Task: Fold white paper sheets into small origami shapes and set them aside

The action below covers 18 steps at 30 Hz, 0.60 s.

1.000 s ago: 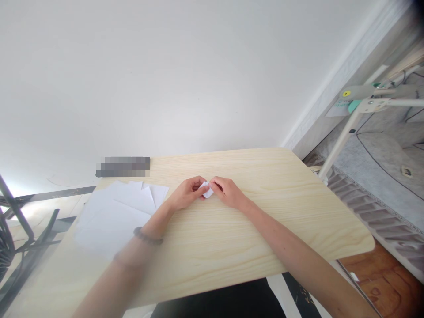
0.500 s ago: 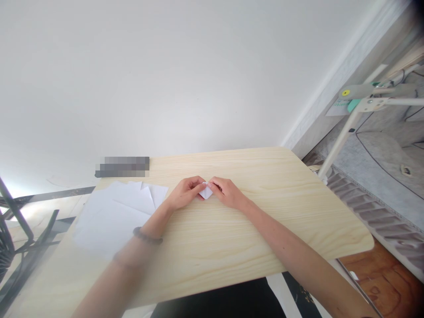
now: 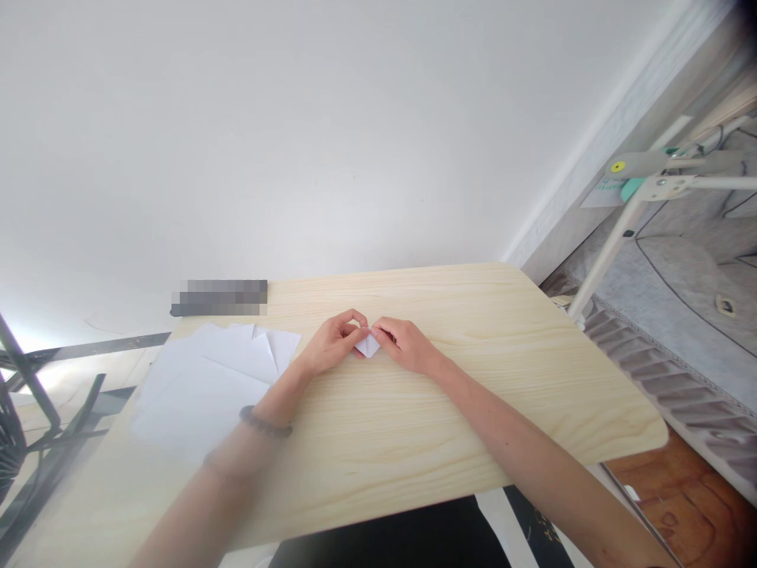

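A small piece of folded white paper is pinched between my two hands just over the table, its pointed lower corner showing toward me. My left hand grips its left side, thumb on top and index finger bent above it. On the right side my right hand pinches the paper's upper edge with thumb and forefinger. The fingers cover the far part of the paper. Loose white paper sheets lie overlapping to the left, partly beneath my left forearm, which wears a dark beaded bracelet.
The pale wooden table meets a white wall at its far edge. A dark pixelated object lies at the back left corner. White metal framework stands beyond the right edge, and dark metal legs are at far left.
My left index finger has lifted and bent a little higher above the folded paper. Both hands stay in nearly the same place, still pinching it.
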Available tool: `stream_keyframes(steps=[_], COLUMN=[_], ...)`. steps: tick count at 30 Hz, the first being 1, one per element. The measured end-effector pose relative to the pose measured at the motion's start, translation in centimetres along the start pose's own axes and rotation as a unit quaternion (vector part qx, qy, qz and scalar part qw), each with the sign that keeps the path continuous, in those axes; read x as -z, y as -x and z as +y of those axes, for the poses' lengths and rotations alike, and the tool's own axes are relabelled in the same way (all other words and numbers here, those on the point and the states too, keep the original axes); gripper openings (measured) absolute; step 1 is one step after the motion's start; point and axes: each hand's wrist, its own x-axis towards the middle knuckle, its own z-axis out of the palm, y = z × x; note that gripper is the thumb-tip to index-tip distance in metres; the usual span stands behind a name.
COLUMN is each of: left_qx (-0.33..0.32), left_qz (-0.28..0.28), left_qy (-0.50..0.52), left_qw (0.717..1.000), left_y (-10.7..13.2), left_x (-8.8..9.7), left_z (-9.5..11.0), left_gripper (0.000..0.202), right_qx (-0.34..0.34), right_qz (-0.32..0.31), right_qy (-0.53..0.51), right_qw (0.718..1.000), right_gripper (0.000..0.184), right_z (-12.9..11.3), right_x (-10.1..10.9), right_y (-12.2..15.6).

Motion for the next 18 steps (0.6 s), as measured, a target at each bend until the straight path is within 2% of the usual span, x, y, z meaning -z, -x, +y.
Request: stream_keyframes(steps=[11, 18], left_qx=[-0.003, -0.007], left_qz=[-0.008, -0.054], left_qy=[0.015, -0.015], left_qw=[1.0, 0.998], left_y=[-0.09, -0.19], left_x=[0.04, 0.32], left_z=[-0.14, -0.67], left_gripper=[0.026, 0.026], right_qx=[-0.01, -0.025], right_qz=[0.016, 0.035], right_qy=[0.008, -0.009], right_qw=[1.0, 0.999], right_gripper=[0.024, 0.023], right_z=[0.12, 0.16], right_x=[-0.22, -0.19], right_y=[-0.05, 0.0])
